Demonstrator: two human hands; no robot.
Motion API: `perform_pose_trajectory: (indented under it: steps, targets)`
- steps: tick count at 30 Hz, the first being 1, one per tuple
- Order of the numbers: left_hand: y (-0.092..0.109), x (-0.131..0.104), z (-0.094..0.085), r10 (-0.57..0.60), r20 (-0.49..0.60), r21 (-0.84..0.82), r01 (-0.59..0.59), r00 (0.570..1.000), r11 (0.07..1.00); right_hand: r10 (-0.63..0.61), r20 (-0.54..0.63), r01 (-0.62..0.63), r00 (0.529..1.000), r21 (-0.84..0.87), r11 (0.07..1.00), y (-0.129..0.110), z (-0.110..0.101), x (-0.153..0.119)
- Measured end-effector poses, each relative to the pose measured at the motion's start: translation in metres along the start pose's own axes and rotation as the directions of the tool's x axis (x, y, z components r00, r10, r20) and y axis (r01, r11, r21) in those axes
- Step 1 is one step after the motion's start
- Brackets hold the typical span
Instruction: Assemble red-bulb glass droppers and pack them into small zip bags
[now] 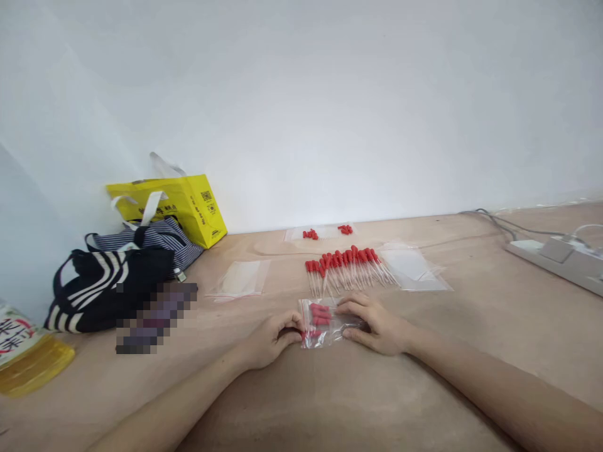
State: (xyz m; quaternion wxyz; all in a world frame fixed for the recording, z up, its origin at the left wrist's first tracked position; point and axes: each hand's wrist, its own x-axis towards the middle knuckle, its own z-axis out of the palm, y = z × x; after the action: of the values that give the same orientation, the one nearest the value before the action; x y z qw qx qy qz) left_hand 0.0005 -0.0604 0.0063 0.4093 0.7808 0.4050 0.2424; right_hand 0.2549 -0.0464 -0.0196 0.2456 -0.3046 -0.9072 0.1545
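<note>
A clear zip-lock bag (325, 342) with several red-bulbed droppers (321, 314) inside lies flat between my hands, its red-lined mouth towards the left. At that mouth, my left hand (271, 339) is closed, thumb and fingers pinching a dropper by its red bulb (305, 336); its stem reaches into the bag. My right hand (377, 326) grips the bag's right part, thumb on the near side and fingers on the far side. Just beyond the bag, a fanned row of red-bulbed droppers (348, 260) rests on the table, bulbs pointing away from me.
Flat clear bags lie in a left stack (242, 278) and a right stack (417, 267). Farther back are filled bags (325, 232) of droppers. A yellow bag (202, 213), a black striped bag (108, 282) and a bottle of yellow liquid (35, 364) stand left; a power strip (556, 257) lies right.
</note>
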Motion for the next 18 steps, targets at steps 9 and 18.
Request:
perform_pose_trajectory:
  steps: [9,18]
  targets:
    - [-0.003,0.014,0.006,0.041,-0.156,-0.007,-0.043,0.987,0.999,-0.011,-0.004,0.011,1.000,0.025,1.000,-0.001,-0.001,0.001]
    - [0.002,0.073,-0.046,-0.078,-0.189,0.230,0.121,0.979,0.966,-0.001,-0.024,0.002,1.000,0.019,1.000,0.001,-0.001,-0.002]
